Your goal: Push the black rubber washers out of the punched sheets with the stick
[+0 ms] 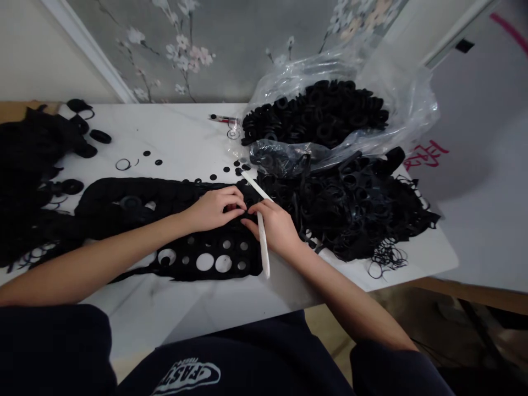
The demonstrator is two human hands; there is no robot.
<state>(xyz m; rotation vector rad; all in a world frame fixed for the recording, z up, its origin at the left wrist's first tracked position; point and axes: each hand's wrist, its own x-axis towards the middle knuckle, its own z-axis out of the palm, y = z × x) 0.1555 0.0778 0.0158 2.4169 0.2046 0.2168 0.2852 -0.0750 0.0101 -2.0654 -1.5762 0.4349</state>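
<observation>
A black rubber sheet [214, 237] with rows of round holes lies on the table in front of me. My left hand [216, 209] reaches over it, thumb and fingers pinched together at its right part. My right hand [274, 223] meets it there, thumb and forefinger closed on dark rubber near the left fingertips. What exactly sits between the fingertips is mostly hidden. A white strip [264, 247] runs down past my right hand toward the front edge. Another white length [256, 185] slants away beyond that hand; I cannot tell whether the two join.
A clear plastic bag [406, 104] of black rubber rings [325, 113] lies at the back right. Before it spreads a heap of rubber scraps [350, 203]. More black rubber [33, 159] is piled left. Small black discs [213, 177] and a pen [223, 118] lie behind the sheet.
</observation>
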